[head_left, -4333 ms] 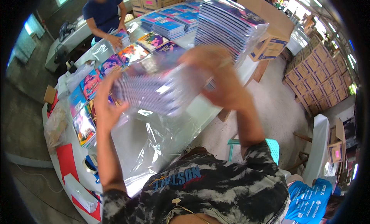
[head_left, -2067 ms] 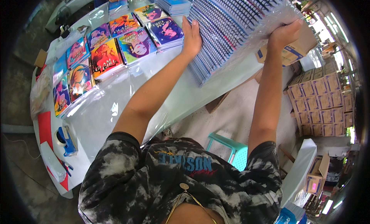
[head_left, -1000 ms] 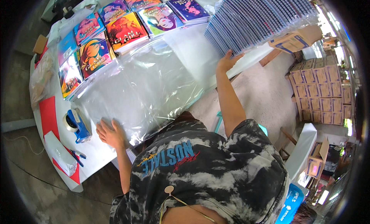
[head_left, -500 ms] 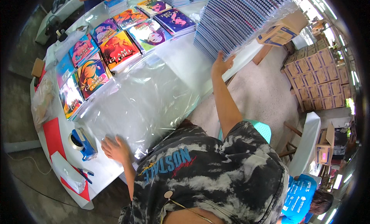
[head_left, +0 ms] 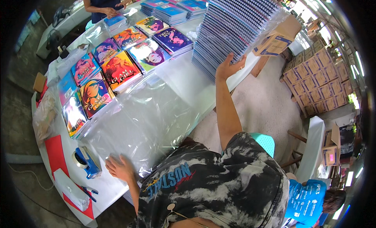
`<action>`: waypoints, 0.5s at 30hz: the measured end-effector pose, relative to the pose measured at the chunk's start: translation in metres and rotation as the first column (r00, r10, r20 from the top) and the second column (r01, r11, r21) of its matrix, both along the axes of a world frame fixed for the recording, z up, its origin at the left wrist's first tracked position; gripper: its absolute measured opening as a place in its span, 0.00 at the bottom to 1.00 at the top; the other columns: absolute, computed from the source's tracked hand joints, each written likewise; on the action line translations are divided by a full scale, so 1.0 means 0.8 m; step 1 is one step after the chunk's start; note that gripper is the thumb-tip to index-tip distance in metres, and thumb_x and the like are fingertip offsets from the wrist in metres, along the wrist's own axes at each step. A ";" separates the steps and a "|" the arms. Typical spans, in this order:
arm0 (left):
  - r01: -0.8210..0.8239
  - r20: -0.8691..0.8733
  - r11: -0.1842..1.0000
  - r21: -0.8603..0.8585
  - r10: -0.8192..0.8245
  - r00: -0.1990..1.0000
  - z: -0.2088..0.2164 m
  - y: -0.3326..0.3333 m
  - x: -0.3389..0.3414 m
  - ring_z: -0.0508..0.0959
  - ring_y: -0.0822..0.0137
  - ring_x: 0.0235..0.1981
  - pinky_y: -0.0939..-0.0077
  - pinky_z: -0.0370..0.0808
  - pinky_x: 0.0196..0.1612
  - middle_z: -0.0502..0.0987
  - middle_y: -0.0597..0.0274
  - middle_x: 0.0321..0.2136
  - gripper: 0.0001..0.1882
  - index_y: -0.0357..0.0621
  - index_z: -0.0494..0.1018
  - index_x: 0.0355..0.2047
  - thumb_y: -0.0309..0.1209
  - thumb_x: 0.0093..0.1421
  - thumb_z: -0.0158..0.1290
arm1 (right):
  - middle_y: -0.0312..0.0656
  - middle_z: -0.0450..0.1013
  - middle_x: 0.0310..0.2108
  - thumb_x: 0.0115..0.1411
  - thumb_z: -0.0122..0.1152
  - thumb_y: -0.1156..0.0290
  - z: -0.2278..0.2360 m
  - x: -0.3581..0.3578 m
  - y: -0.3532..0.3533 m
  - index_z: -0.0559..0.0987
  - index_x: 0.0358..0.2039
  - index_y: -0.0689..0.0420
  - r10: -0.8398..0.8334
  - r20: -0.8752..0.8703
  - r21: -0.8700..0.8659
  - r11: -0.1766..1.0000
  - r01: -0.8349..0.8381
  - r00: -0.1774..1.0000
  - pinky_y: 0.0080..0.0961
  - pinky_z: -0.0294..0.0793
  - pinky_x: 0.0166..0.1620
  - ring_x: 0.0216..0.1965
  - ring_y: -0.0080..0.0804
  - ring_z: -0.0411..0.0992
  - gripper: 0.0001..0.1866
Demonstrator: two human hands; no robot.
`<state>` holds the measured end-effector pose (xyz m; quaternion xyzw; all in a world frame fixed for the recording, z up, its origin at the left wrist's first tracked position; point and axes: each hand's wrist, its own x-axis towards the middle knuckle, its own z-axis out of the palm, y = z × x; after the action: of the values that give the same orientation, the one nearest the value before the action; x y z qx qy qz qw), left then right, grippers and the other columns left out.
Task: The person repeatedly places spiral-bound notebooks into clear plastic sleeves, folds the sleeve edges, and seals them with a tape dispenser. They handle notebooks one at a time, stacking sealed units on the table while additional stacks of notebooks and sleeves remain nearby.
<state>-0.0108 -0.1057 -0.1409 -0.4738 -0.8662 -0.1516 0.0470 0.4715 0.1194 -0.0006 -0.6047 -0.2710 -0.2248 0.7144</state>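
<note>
My left hand lies flat with its fingers stretched, on the near edge of a clear plastic sheet spread over the white table. My right hand reaches forward, thumb and fingers apart, against the near lower corner of a tall stack of spiral-bound notebooks. Whether its fingertips grip any single notebook cannot be made out. Beyond the sheet lie rows of notebook piles with colourful illustrated covers. Near my left hand stands a blue tape dispenser holding a roll of tape.
Blue-covered notebooks are piled at the far side, where another person's hands work over a pile. An open carton sits right of the tall stack. Many boxes are stacked on the right. A person in a blue shirt is at lower right.
The view has shifted, showing more of the far table and the other person. My right hand stays at the stack's corner and my left hand stays on the sheet's near edge.
</note>
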 end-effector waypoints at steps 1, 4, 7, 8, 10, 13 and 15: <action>-0.006 0.005 1.000 -0.006 0.006 1.000 0.001 0.000 0.001 0.53 0.51 0.62 0.55 0.48 0.61 0.56 0.50 0.60 0.30 0.49 0.60 0.58 0.47 0.58 0.47 | 0.55 0.56 0.53 0.58 0.53 0.54 0.001 -0.001 0.000 0.59 0.56 0.64 -0.016 -0.004 -0.011 1.000 0.016 1.000 0.44 0.58 0.57 0.55 0.51 0.56 0.33; 0.001 -0.001 1.000 0.004 -0.001 1.000 0.002 -0.001 0.001 0.53 0.51 0.62 0.55 0.48 0.61 0.56 0.50 0.60 0.30 0.48 0.59 0.58 0.47 0.58 0.47 | 0.55 0.57 0.52 0.58 0.54 0.52 -0.002 0.003 -0.002 0.59 0.56 0.63 -0.009 0.003 -0.017 1.000 0.009 1.000 0.45 0.57 0.57 0.55 0.52 0.57 0.34; 0.006 0.006 1.000 0.007 -0.006 1.000 0.006 -0.001 0.003 0.52 0.51 0.62 0.55 0.48 0.61 0.56 0.50 0.60 0.30 0.48 0.59 0.58 0.47 0.58 0.47 | 0.54 0.59 0.51 0.56 0.56 0.54 0.002 0.003 -0.007 0.59 0.56 0.62 -0.030 -0.031 -0.062 0.998 0.028 0.999 0.45 0.59 0.55 0.54 0.52 0.58 0.33; 0.010 0.008 1.000 0.014 -0.010 1.000 0.006 -0.002 0.002 0.52 0.51 0.62 0.55 0.48 0.61 0.56 0.50 0.60 0.30 0.48 0.59 0.58 0.47 0.58 0.46 | 0.53 0.59 0.51 0.55 0.57 0.56 0.004 0.002 -0.010 0.60 0.55 0.62 -0.039 -0.026 -0.079 0.996 0.037 0.999 0.45 0.59 0.54 0.54 0.51 0.58 0.33; 0.019 0.012 0.999 0.026 -0.020 1.000 0.004 -0.003 0.001 0.52 0.50 0.62 0.54 0.48 0.61 0.55 0.50 0.60 0.30 0.48 0.59 0.58 0.47 0.58 0.46 | 0.52 0.60 0.50 0.53 0.59 0.58 0.012 0.000 -0.017 0.62 0.53 0.61 -0.059 -0.015 -0.113 0.992 0.056 0.998 0.46 0.59 0.53 0.52 0.51 0.59 0.31; -0.006 0.026 1.000 0.009 0.006 1.000 0.007 -0.003 0.001 0.52 0.50 0.62 0.54 0.48 0.61 0.55 0.51 0.60 0.30 0.48 0.59 0.58 0.47 0.58 0.47 | 0.49 0.62 0.48 0.48 0.62 0.63 0.030 -0.003 -0.024 0.64 0.50 0.60 -0.122 -0.061 -0.260 0.960 0.102 0.991 0.46 0.59 0.51 0.50 0.49 0.60 0.30; 0.001 0.030 1.000 0.005 -0.001 1.000 0.008 -0.002 0.003 0.52 0.49 0.62 0.54 0.47 0.61 0.55 0.51 0.61 0.30 0.48 0.59 0.58 0.47 0.58 0.47 | 0.48 0.62 0.48 0.46 0.64 0.63 0.033 0.003 -0.029 0.65 0.48 0.60 -0.124 -0.060 -0.285 0.953 0.102 0.990 0.46 0.58 0.51 0.49 0.49 0.61 0.30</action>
<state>-0.0088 -0.1076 -0.1341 -0.4719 -0.8661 -0.1612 0.0350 0.4742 0.0964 0.0254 -0.7229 -0.2373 -0.2011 0.6170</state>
